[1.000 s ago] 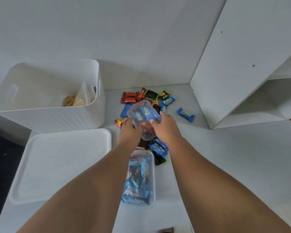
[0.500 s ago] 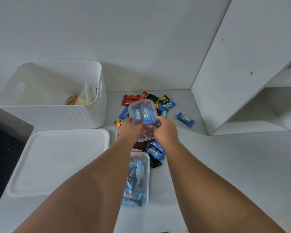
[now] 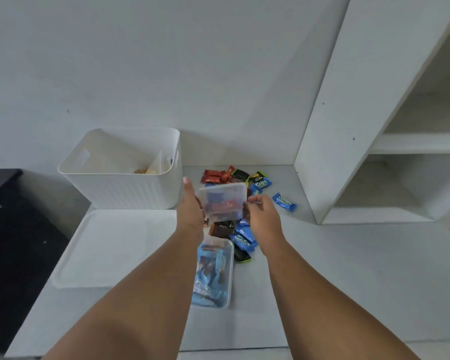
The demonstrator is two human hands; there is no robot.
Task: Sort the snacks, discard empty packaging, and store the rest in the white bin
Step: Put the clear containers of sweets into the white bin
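Contents of the clear container (image 3: 222, 201) are blurred; red and blue wrappers show through. It hides part of the snack pile (image 3: 260, 181). The white bin (image 3: 125, 188) stands just left of it, at the wall. Table (image 3: 348, 268) runs right to the shelf unit (image 3: 335, 126). The container is held tilted above the pile, left hand (image 3: 190, 209) straight-fingered against its left side, right hand (image 3: 263, 216) pinching its right edge.

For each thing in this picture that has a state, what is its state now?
white bin: open, lid off, a bag inside.
white lid: flat on the table, in front of the bin.
small clear container: held tilted above the snack pile.
clear tub: open, on the table, full of blue wrappers.
left hand: straight fingers against the container.
right hand: fingers curled on its edge.
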